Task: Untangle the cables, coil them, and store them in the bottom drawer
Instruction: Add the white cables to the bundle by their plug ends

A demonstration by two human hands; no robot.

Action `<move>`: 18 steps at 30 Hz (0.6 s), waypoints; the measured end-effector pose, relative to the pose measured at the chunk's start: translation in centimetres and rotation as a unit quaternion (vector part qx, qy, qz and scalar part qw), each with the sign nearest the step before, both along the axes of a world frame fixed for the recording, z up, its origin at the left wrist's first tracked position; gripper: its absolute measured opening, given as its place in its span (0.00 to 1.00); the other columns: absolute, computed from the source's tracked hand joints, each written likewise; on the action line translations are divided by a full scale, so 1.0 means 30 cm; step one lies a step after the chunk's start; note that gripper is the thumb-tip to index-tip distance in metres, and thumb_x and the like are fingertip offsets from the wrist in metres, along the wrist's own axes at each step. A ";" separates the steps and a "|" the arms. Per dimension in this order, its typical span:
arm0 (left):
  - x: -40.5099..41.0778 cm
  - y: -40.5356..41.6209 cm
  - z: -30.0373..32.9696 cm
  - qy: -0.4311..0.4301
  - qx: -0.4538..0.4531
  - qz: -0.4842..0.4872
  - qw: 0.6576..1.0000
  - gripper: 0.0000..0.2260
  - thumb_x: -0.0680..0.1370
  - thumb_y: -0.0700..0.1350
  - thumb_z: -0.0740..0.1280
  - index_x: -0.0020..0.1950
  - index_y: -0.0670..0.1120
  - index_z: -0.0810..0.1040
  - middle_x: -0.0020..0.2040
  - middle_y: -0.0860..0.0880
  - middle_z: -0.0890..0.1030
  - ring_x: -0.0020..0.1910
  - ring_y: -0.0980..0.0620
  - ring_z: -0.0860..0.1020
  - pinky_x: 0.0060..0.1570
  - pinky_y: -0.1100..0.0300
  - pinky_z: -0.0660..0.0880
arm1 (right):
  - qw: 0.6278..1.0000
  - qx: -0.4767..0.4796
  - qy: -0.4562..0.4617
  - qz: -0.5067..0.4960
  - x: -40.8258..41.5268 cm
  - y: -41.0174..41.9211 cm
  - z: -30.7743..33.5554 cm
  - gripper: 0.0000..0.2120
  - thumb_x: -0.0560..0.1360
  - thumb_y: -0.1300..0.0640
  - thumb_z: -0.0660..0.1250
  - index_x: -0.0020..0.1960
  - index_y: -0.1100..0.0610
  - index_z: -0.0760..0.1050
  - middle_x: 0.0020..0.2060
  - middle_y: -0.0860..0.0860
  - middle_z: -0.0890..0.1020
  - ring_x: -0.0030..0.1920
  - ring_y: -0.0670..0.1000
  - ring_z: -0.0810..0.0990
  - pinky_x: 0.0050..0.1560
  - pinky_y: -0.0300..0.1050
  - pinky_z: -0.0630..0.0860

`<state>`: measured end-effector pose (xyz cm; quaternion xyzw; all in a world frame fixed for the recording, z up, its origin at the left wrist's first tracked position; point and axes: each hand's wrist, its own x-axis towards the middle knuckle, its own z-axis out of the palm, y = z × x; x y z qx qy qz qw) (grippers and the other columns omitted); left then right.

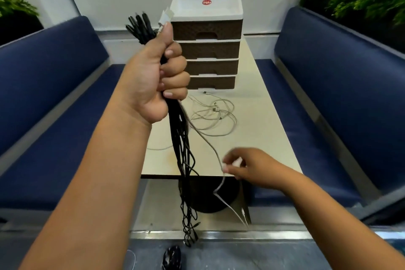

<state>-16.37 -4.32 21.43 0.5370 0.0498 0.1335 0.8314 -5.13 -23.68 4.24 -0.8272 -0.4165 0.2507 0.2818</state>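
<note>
left hand [157,76] grips black cables [184,160]; right hand [247,165] pinches white cable [210,144].

Table [258,138]: drawer unit [208,50] (white cables [215,114])

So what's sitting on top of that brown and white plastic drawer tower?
The brown and white plastic drawer tower has a shallow white tray top with only a red round sticker showing. Its front left corner is covered by white cable plugs in the left hand.

Four drawers [210,50] (one stack), two benches [54,85], two hands [157,76]
</note>
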 end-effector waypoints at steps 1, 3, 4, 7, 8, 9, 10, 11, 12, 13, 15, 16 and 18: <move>0.005 -0.017 0.003 -0.003 0.000 -0.009 1.000 0.21 0.82 0.58 0.54 0.33 0.50 0.62 0.22 0.55 0.58 0.18 0.59 0.54 0.18 0.66 0.51 | 0.992 0.110 0.055 -0.015 -0.028 0.016 0.041 0.12 0.74 0.45 0.71 0.55 0.48 0.78 0.50 0.44 0.82 0.45 0.43 0.80 0.48 0.40 0.75; 0.015 -0.049 0.014 -0.010 -0.002 -0.025 1.000 0.20 0.83 0.58 0.54 0.33 0.50 0.62 0.22 0.55 0.58 0.19 0.59 0.54 0.18 0.66 0.51 | 0.956 0.249 0.154 -0.006 -0.080 0.047 0.109 0.12 0.73 0.49 0.73 0.54 0.50 0.76 0.52 0.44 0.81 0.51 0.45 0.80 0.53 0.43 0.77; 0.019 -0.062 0.020 -0.014 -0.004 -0.032 0.999 0.20 0.83 0.58 0.54 0.33 0.50 0.62 0.22 0.55 0.58 0.19 0.59 0.53 0.18 0.66 0.50 | 0.948 0.278 0.158 0.009 -0.100 0.062 0.128 0.11 0.73 0.52 0.73 0.52 0.52 0.76 0.49 0.45 0.81 0.51 0.46 0.80 0.53 0.44 0.76; 0.027 -0.083 0.042 -0.023 -0.006 -0.042 0.999 0.20 0.83 0.57 0.54 0.33 0.50 0.62 0.22 0.55 0.58 0.20 0.58 0.51 0.19 0.67 0.50 | 0.937 0.308 0.158 0.035 -0.135 0.097 0.137 0.06 0.74 0.60 0.72 0.44 0.57 0.75 0.38 0.47 0.79 0.40 0.45 0.77 0.44 0.45 0.74; 0.027 -0.085 0.049 -0.026 -0.006 -0.043 0.999 0.20 0.83 0.57 0.54 0.34 0.50 0.62 0.22 0.55 0.58 0.20 0.59 0.52 0.18 0.67 0.51 | 0.929 0.318 0.186 0.039 -0.140 0.102 0.134 0.05 0.74 0.63 0.72 0.43 0.58 0.75 0.36 0.48 0.78 0.38 0.46 0.75 0.43 0.44 0.72; 0.028 -0.084 0.055 -0.029 -0.007 -0.044 0.999 0.20 0.83 0.58 0.54 0.34 0.50 0.62 0.22 0.55 0.58 0.20 0.59 0.52 0.18 0.67 0.51 | 0.922 0.324 0.208 0.044 -0.142 0.106 0.129 0.05 0.74 0.64 0.71 0.43 0.58 0.75 0.35 0.49 0.77 0.37 0.47 0.75 0.42 0.43 0.72; 0.029 -0.083 0.061 -0.030 -0.011 -0.045 0.998 0.20 0.83 0.58 0.54 0.33 0.50 0.63 0.22 0.55 0.58 0.19 0.59 0.53 0.18 0.67 0.51 | 0.918 0.326 0.220 0.046 -0.144 0.108 0.127 0.05 0.74 0.64 0.70 0.42 0.59 0.75 0.34 0.51 0.76 0.37 0.48 0.73 0.41 0.43 0.71; 0.029 -0.082 0.066 -0.031 -0.016 -0.045 0.998 0.20 0.83 0.58 0.54 0.33 0.50 0.63 0.22 0.55 0.58 0.20 0.59 0.53 0.18 0.67 0.51 | 0.920 0.324 0.215 0.046 -0.142 0.111 0.124 0.07 0.74 0.63 0.70 0.40 0.59 0.74 0.33 0.52 0.74 0.35 0.49 0.71 0.39 0.44 0.69; 0.030 -0.081 0.070 -0.032 -0.022 -0.044 0.998 0.20 0.83 0.58 0.54 0.33 0.50 0.63 0.23 0.55 0.57 0.20 0.59 0.53 0.19 0.67 0.51 | 0.925 0.317 0.203 0.045 -0.143 0.113 0.129 0.10 0.75 0.60 0.69 0.37 0.60 0.72 0.32 0.53 0.71 0.35 0.50 0.69 0.38 0.45 0.66; 0.031 -0.079 0.074 -0.034 -0.027 -0.043 0.998 0.20 0.83 0.58 0.54 0.33 0.50 0.63 0.23 0.55 0.57 0.20 0.59 0.52 0.19 0.67 0.51 | 0.933 0.304 0.190 0.040 -0.144 0.116 0.131 0.13 0.75 0.57 0.69 0.36 0.62 0.70 0.31 0.54 0.69 0.34 0.51 0.67 0.38 0.45 0.65; 0.032 -0.071 0.088 -0.044 -0.031 -0.043 0.998 0.20 0.83 0.58 0.54 0.34 0.50 0.63 0.23 0.55 0.58 0.20 0.59 0.53 0.19 0.66 0.51 | 0.944 0.274 0.185 0.013 -0.142 0.118 0.122 0.17 0.76 0.52 0.68 0.35 0.63 0.72 0.28 0.51 0.71 0.33 0.49 0.69 0.39 0.44 0.66; 0.031 -0.065 0.098 -0.052 -0.033 -0.043 0.997 0.20 0.83 0.57 0.54 0.34 0.50 0.63 0.23 0.55 0.58 0.19 0.59 0.55 0.19 0.66 0.51 | 0.948 0.257 0.190 -0.003 -0.139 0.113 0.103 0.18 0.77 0.51 0.67 0.32 0.59 0.73 0.26 0.48 0.73 0.31 0.47 0.71 0.39 0.42 0.68; 0.027 -0.047 0.122 -0.070 -0.041 -0.043 0.996 0.20 0.83 0.57 0.54 0.34 0.50 0.64 0.22 0.55 0.59 0.18 0.60 0.56 0.18 0.66 0.52 | 0.962 0.203 0.181 -0.029 -0.134 0.096 0.035 0.22 0.79 0.48 0.64 0.29 0.56 0.73 0.24 0.49 0.75 0.29 0.48 0.72 0.37 0.42 0.70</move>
